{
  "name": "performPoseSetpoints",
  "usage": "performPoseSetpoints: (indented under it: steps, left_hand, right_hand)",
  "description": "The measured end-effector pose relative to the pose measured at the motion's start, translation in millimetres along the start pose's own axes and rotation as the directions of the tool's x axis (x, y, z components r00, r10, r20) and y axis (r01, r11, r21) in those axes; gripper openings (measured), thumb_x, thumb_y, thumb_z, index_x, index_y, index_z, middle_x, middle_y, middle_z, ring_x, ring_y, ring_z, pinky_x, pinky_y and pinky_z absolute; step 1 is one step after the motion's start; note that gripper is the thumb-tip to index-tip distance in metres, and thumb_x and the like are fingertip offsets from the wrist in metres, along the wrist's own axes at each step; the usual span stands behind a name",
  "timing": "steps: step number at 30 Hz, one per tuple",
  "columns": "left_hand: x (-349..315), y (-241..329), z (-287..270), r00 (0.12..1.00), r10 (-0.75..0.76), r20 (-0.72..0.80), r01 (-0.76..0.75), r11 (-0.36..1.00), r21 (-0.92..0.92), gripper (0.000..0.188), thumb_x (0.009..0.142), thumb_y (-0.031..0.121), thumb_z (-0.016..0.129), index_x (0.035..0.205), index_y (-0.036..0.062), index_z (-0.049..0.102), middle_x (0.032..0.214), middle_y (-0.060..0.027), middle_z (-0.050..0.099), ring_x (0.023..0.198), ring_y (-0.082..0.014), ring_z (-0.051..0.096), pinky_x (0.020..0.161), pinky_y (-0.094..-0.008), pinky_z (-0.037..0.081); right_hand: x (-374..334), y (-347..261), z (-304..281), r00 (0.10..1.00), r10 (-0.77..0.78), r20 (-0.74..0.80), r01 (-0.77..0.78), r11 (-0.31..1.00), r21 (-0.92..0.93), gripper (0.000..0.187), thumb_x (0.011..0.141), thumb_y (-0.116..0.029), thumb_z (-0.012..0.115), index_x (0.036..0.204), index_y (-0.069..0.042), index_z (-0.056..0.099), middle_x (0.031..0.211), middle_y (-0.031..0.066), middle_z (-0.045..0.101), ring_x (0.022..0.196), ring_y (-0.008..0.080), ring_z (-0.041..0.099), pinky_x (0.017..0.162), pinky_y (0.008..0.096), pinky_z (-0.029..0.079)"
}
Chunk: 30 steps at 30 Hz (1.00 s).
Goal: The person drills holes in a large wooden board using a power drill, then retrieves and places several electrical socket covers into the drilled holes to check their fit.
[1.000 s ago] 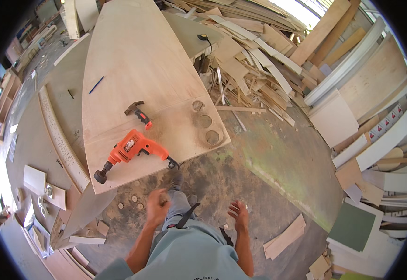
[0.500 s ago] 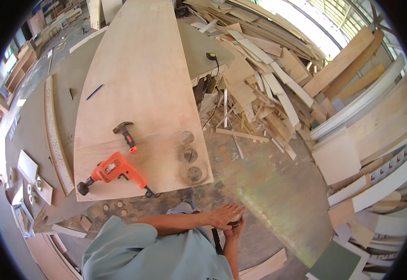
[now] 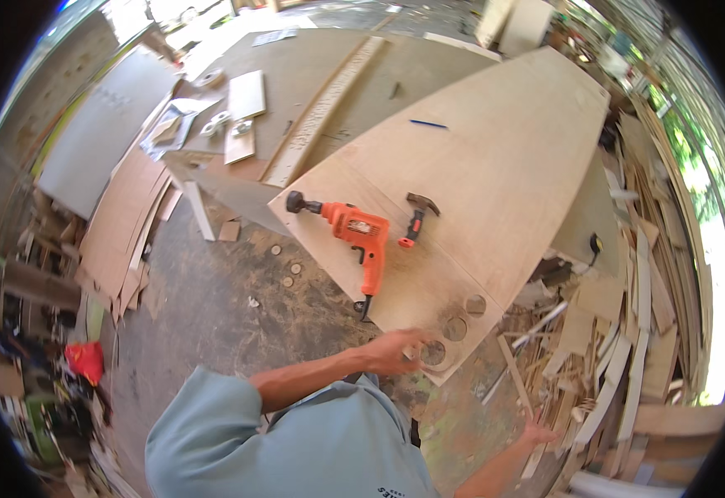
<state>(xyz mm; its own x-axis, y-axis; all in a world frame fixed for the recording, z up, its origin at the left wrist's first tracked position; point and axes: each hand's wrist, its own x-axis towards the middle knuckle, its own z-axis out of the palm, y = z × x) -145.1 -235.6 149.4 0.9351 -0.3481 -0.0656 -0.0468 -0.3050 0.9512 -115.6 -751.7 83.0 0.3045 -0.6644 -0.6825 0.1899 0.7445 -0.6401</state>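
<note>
My left hand [image 3: 394, 351] is at the near edge of a large tapered plywood panel [image 3: 495, 166], just left of a round hole [image 3: 433, 353]. Its fingers are curled around a small pale thing I cannot make out. My right hand [image 3: 537, 433] is off to the right, below the panel, with its fingers spread and nothing in it. An orange power drill [image 3: 361, 236] with a dark round bit lies on the panel's near left corner. Beside it rests a claw hammer [image 3: 416, 220] with a black and red handle. Farther up lies a blue pencil [image 3: 428, 124].
A grey board [image 3: 354, 108] lies under the panel, with a long speckled strip [image 3: 325, 112] on it. Round wooden discs [image 3: 296, 269] are on the floor. Timber offcuts [image 3: 582, 332] are heaped at right, beside a tape measure [image 3: 596, 243]. Brown sheets [image 3: 122, 232] stand at left.
My hands, together around a small round thing before, have parted. The left is now at the panel's edge, the right stretched out to the right. The view has turned, swinging the panel rightward.
</note>
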Motion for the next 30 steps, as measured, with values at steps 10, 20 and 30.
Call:
performPoseSetpoints:
  steps: [10,20,30]
  left_hand:
    - [-207,-103,-55,0.004,-0.573,-0.819,0.048,0.818,-0.573,0.023,0.096,0.017,0.071,0.114,0.0025,0.072,0.091,-0.0037,0.071,0.078,-0.0129,0.066,0.071,-0.0304,0.053]
    - [-279,-171,-238,-0.155,-0.504,-0.85,0.048,0.855,-0.516,0.031,0.096,0.02,0.071,0.119,0.0004,0.071,0.099,-0.0065,0.074,0.085,-0.0162,0.071,0.075,-0.0302,0.055]
    - [-239,-300,-616,0.045,-0.087,-0.995,0.594,0.803,-0.043,0.061,0.09,0.029,0.078,0.143,0.0048,0.059,0.138,-0.023,0.062,0.126,-0.0349,0.062,0.105,-0.0457,0.051]
  right_hand:
    - [45,135,-10,0.841,-0.4,0.364,0.519,0.787,-0.334,0.05,0.105,-0.057,0.046,0.104,-0.008,0.061,0.089,0.0044,0.06,0.079,0.0174,0.054,0.067,0.0367,0.041]
    - [-275,235,135,0.266,-0.126,0.956,0.763,0.634,-0.129,0.033,0.105,-0.021,0.054,0.122,0.004,0.067,0.11,0.0104,0.071,0.094,0.0192,0.064,0.084,0.033,0.05]
    - [-594,614,268,-0.323,0.576,0.751,0.919,0.381,0.103,0.053,0.09,-0.021,0.075,0.136,0.002,0.061,0.118,0.0156,0.067,0.103,0.024,0.067,0.09,0.0363,0.054]
